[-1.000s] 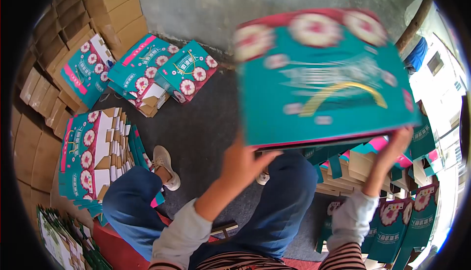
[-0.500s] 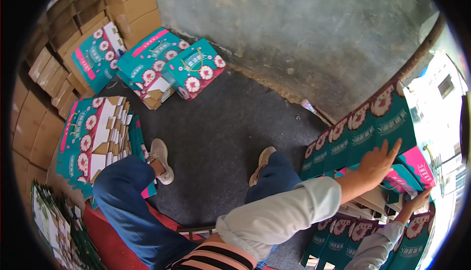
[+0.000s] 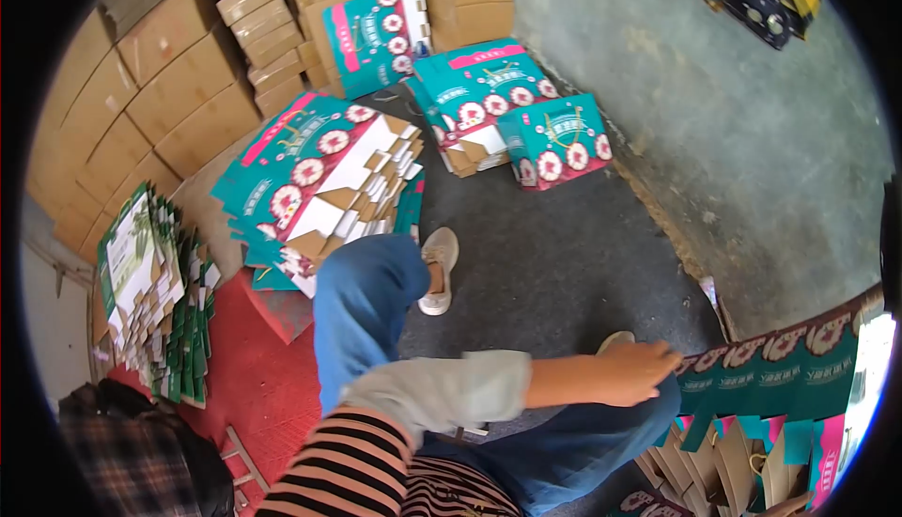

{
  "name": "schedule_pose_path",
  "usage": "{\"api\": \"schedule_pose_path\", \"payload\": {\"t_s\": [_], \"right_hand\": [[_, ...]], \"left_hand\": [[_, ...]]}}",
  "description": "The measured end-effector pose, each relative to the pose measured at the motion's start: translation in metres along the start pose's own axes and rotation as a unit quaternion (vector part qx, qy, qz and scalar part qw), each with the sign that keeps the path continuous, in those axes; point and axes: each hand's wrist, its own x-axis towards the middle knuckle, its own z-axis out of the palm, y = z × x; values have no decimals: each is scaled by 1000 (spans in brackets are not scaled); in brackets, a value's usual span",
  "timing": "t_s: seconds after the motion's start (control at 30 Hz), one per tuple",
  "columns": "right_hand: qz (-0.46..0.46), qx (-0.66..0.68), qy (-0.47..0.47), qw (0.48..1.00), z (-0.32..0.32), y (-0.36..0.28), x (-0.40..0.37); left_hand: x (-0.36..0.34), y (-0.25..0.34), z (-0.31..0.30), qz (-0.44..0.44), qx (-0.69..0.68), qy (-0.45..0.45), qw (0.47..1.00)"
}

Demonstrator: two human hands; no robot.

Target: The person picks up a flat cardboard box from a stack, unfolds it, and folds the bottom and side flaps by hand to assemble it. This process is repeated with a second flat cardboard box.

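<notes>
My left hand [image 3: 631, 376] reaches across my lap, back upward, beside my knee. Its fingertips lie at the near left end of a row of teal gift cartons [image 3: 780, 381] printed with pink-and-white round pictures. Those fingers are blurred and partly turned away, so I cannot make out whether they grip an edge. Below that row, open brown carton flaps [image 3: 719, 470] stand in line, with a pink-and-teal panel [image 3: 827, 461] at their right. Only a sliver of my right hand [image 3: 787, 506] shows at the bottom edge under this panel; its fingers are hidden.
Flattened teal cartons [image 3: 310, 155] are piled left of my foot, and more teal cartons [image 3: 489, 85] lie ahead by the wall. Brown boxes [image 3: 178, 94] are stacked at the back left. A green-and-white carton stack [image 3: 150, 282] and a plaid cloth [image 3: 132, 451] lie at left.
My view has swung to the left. My left hand has left the face of the teal row for its near left end, its spread fingers drawn in. My right hand has mostly gone out of view.
</notes>
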Motion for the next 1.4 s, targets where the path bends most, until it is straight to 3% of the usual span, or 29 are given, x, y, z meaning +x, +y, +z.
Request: {"api": "schedule_pose_path", "payload": {"t_s": [0.07, 0.13, 0.17, 0.2, 0.23, 0.3, 0.37, 0.4, 0.47, 0.57, 0.73, 0.83, 1.0, 1.13, 1.27, 1.4], "right_hand": [[-27, 150, -55, 987, 15, -65, -1], [-94, 154, -91, 979, 42, -111, -9], [-87, 216, -183, 955, 52, -137, -17], [-80, 276, -272, 918, 58, -172, -24], [-150, 293, -342, 880, 63, -208, -25], [-257, 338, -484, 765, 70, -269, -32], [-290, 379, -599, 643, 74, -316, -52], [-286, 391, -643, 594, 78, -335, -66], [-332, 411, -630, 569, 91, -357, -104], [-379, 367, -656, 540, 105, -364, -145], [-380, 216, -750, 496, 119, -350, -175], [-341, 325, -725, 502, 119, -367, -167], [-384, 319, -709, 498, 116, -366, -176], [-404, 311, -709, 487, 111, -369, -180], [-408, 306, -735, 448, 106, -374, -179], [-414, 309, -734, 441, 101, -373, -178]], "left_hand": [[-66, -15, -51, -39, -100, 3, 994], [-131, -23, -114, -58, -35, 102, 992], [-160, -25, -146, -121, -25, 170, 978], [-190, -31, -170, -221, -37, 225, 948], [-224, -57, -179, -233, 24, 342, 910], [-289, -108, -193, -366, 170, 467, 787], [-374, -181, -173, -467, 364, 358, 722], [-401, -193, -156, -561, 367, 255, 697], [-422, -206, -128, -688, 293, 127, 651], [-440, -232, -91, -685, 334, 169, 625], [-426, -268, -131, -672, 370, 213, 605], [-416, -297, -151, -719, 331, 162, 590], [-429, -317, -152, -729, 301, 92, 608], [-444, -325, -142, -689, 320, 134, 637], [-443, -315, -153, -667, 359, 91, 647], [-473, -338, -148, -601, 434, 137, 657]]}}
